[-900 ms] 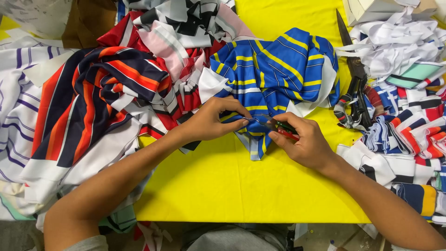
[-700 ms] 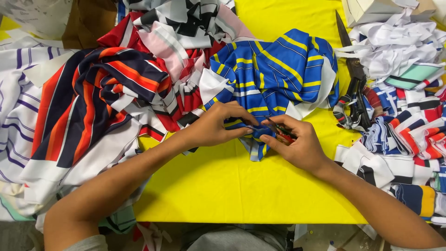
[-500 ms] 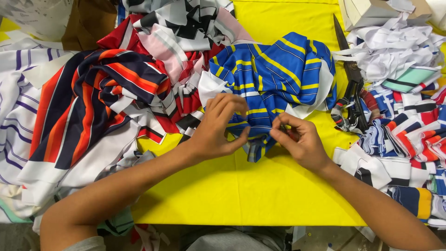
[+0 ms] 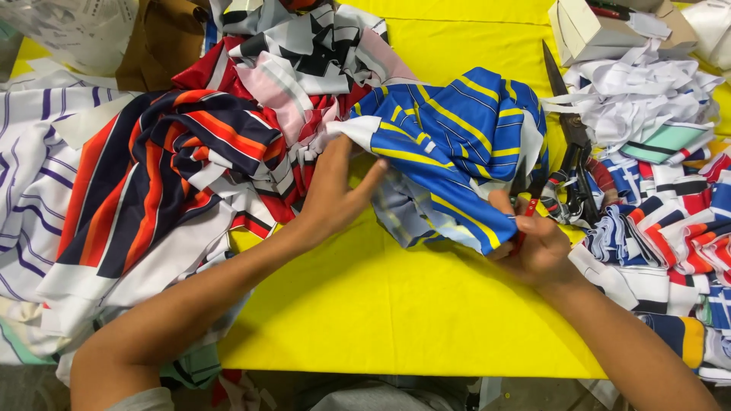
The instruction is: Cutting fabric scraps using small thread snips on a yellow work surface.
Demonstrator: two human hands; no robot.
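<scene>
Blue fabric with yellow stripes [image 4: 457,144] lies bunched mid-table on the yellow table cover [image 4: 396,304]. Right hand [image 4: 533,243] pinches its lower edge, with a small red tool [image 4: 525,221] between the fingers. Left hand [image 4: 335,190], fingers spread, rests against its left fold. Large shears [image 4: 571,152] lie just right, beside cut striped strips [image 4: 662,228]. Piled navy-and-orange garments [image 4: 167,167] crowd the left side.
</scene>
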